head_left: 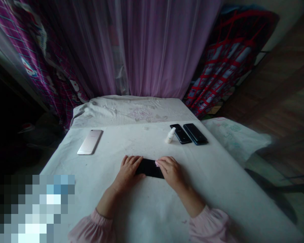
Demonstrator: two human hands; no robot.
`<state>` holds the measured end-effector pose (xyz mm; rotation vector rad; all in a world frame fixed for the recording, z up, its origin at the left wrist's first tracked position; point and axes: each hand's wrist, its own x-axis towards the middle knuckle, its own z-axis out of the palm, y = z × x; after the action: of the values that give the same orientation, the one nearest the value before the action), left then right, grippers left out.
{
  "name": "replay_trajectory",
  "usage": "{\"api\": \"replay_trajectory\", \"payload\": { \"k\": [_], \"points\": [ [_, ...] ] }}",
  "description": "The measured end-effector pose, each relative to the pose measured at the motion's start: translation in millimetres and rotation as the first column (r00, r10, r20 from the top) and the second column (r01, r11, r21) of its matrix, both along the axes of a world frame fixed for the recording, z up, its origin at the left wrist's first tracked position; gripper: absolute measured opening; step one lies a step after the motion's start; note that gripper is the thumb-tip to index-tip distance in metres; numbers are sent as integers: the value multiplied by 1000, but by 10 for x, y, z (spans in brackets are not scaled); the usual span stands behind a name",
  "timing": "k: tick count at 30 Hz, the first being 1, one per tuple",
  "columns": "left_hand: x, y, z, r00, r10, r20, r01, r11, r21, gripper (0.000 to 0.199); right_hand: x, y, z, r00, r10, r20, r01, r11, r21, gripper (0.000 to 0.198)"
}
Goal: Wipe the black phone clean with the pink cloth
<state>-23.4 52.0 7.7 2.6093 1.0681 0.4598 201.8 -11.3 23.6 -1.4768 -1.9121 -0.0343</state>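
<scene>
A black smartphone (149, 168) lies flat and sideways on the white-covered table, its dark face up. My left hand (130, 169) grips its left end, thumb along the near edge and fingers at the far edge. Over the right part of the phone, my right hand (171, 170) is closed on a small pink cloth (157, 163) pressed to the dark surface. The phone's right end is hidden under that hand. Beyond it stands a small white spray bottle (170, 135).
Behind the bottle lies a black phone (180, 134), with stacked dark phones (195, 134) to its right. A rose-gold phone (90, 142) rests face down at the left. The table (131, 209) has a white cloth; purple curtains (157, 50) hang behind it.
</scene>
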Motion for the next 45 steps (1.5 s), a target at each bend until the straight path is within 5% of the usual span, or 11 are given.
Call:
{"api": "replay_trajectory", "payload": {
  "k": [7, 17, 26, 36, 45],
  "points": [
    [1, 3, -21, 1000, 15, 15, -15, 1000, 0, 68, -49, -384, 2, 997, 42, -61, -43, 999, -24, 18],
    [7, -5, 23, 999, 42, 0, -42, 999, -8, 67, 49, 40, -12, 998, -63, -10, 62, 998, -8, 22],
    [13, -3, -32, 999, 37, 30, -37, 999, 19, 67, -20, -416, -37, 997, 7, -82, -8, 1000, -5, 18],
    [16, 1, 4, 999, 35, 17, -34, 999, -22, 67, 162, 48, -70, 996, -78, -38, 80, 996, 31, 24],
    [5, 1, -8, 999, 22, 33, -22, 1000, -6, 68, 42, -463, -98, 991, -51, -120, 51, 999, -3, 21]
  ]
}}
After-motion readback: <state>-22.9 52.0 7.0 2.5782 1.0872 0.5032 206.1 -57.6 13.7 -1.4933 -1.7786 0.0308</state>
